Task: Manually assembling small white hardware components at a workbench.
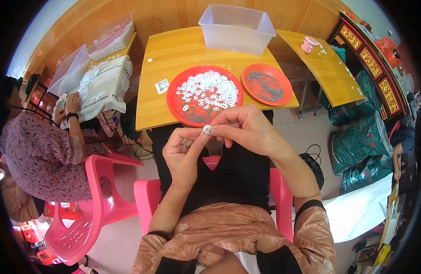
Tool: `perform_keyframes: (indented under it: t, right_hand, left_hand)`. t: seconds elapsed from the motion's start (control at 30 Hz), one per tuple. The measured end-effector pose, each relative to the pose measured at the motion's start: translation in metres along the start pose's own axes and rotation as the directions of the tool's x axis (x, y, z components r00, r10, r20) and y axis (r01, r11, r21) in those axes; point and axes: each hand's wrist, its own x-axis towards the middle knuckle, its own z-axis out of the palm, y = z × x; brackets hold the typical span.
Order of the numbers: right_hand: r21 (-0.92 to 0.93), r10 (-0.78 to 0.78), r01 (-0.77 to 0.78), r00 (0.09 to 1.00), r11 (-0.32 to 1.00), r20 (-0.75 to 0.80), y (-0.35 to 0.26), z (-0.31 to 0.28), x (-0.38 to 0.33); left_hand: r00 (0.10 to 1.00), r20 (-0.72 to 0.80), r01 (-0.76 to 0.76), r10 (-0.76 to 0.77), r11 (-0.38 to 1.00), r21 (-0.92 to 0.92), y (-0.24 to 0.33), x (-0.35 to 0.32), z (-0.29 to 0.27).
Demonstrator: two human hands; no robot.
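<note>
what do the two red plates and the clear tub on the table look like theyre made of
Both red plates, the large and the small, look like glossy moulded plastic: uniform colour, soft sheen on the rims. The clear tub seems semi-translucent plastic, frosted, with the table showing dimly through.

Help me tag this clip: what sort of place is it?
Probably a home or small workshop for hand assembly: a round red tray heaped with small white plastic parts, a clear plastic bin, and another person working alongside.

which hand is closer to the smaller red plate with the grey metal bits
Right. The right hand is just below and left of the smaller red plate, near the table's front edge. The left hand sits lower and further left; both pinch a small white piece.
</note>
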Motion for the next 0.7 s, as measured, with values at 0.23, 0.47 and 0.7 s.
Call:
perform_keyframes:
  t: [0.23, 0.47, 0.7]
  right_hand:
    - [0.132, 0.008, -0.013, 0.999, 0.991, 0.044, -0.001, 0.002, -0.007]
    - [0.249, 0.051, -0.077, 0.993, 0.965, 0.109, 0.007, 0.005, -0.006]
    - [0.374, 0.055, -0.076, 0.996, 0.924, 0.067, 0.017, 0.014, -0.003]
  left_hand:
    - [0.966, 0.224, -0.143, 0.125, 0.988, 0.062, -0.009, 0.005, -0.013]
    - [0.932, 0.317, -0.209, 0.173, 0.974, 0.082, -0.01, 0.007, -0.012]
    - [0.982, 0.151, -0.117, 0.11, 0.993, 0.035, -0.019, 0.004, -0.007]
